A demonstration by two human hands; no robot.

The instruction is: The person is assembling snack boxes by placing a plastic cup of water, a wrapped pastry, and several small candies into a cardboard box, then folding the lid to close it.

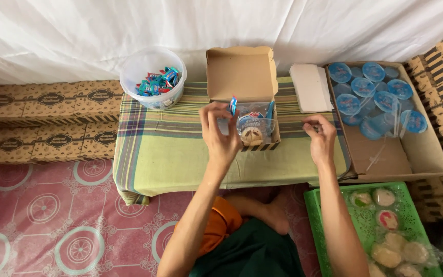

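- While the person sits cross-legged at a low table (180,154) draped in a striped green and yellow cloth, the left hand (220,134) is raised just left of a small open cardboard box (242,77), fingers pressed together on a small blue wrapped candy (233,105), which stands upright above the box's left edge.
- Inside the box lie a sealed water cup (252,120) with a blue lid and a wrapped round pastry (252,135) in front of it.
- The right hand (321,138) rests near the table's right edge, fingertips pinched on a thin clear straw (289,122) that runs level toward the box.
- A clear plastic tub (152,77) holding more wrapped candies stands at the table's far left corner.
- A stack of flat white boxes (311,87) lies at the far right of the table.
- Beside it, a large cardboard carton (416,154) holds many blue-lidded cups.
- A green plastic basket (319,215) at lower right holds wrapped pastries.
- Folded patterned boxes (47,97) are stacked along the left.
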